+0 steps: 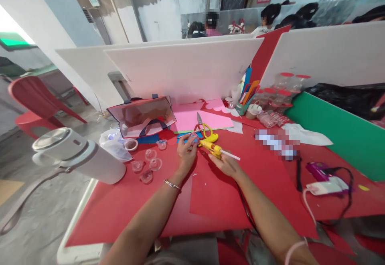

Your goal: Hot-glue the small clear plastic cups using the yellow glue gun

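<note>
1. Bare forearms (264,213) reach in over the red-covered worktop (219,201), a bracelet (172,184) on the left wrist
2. Left hand (187,151) pinches a small pink-and-blue piece (195,138) in its fingers
3. Right hand (227,164) is wrapped round a yellow glue gun (213,148), its tip close to that piece, a white stick (231,154) poking out the back
4. Just past the hands, yellow-handled scissors (207,130) lie by pink sheets (195,117)
5. Over on the left, clear plastic cups (155,164) sit near a big white flask (104,161)

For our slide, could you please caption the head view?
Left hand holds a small colourful piece, right hand a yellow glue gun, above red sheeting.
</note>
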{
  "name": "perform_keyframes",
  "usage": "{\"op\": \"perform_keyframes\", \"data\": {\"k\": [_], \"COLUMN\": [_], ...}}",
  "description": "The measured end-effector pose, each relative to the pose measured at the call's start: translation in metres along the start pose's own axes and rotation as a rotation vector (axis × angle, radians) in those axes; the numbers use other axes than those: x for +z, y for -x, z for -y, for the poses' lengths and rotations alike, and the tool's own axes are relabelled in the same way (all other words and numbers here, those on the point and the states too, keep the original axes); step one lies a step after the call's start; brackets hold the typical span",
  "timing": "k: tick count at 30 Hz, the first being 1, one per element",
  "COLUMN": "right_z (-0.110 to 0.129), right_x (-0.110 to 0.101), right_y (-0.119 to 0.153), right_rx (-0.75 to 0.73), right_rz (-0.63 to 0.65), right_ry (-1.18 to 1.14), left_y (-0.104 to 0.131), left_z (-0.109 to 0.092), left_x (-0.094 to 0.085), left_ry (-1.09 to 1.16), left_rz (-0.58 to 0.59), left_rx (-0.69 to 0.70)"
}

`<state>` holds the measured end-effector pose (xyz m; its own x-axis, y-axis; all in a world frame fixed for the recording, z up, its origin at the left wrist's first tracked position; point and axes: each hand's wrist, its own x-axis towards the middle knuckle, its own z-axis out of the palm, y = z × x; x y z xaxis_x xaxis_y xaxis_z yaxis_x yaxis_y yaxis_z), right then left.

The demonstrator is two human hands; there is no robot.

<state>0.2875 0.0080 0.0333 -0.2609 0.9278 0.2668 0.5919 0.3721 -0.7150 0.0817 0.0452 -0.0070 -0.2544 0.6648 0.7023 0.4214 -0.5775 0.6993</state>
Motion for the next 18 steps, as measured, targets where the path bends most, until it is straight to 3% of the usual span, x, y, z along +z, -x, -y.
{"op": "perform_keyframes", "data": {"k": [11,18], "right_z": [-0.0042,-0.0022], "right_x": [0.0040,0.0084], "right_y": [0.0020,0.0028], "right_rx": [0.031,-0.019], "right_rz": [0.018,-0.023], "right_ry": [-0.031,-0.002], "left_y": [-0.0027,-0.0045], "left_z": [0.0001,-0.0006], "left_x": [-0.0059,-0.0063], "left_ry": [-0.025,0.085], "left_rz": [0.019,0.036], "left_rx": [-0.129,-0.189]}}
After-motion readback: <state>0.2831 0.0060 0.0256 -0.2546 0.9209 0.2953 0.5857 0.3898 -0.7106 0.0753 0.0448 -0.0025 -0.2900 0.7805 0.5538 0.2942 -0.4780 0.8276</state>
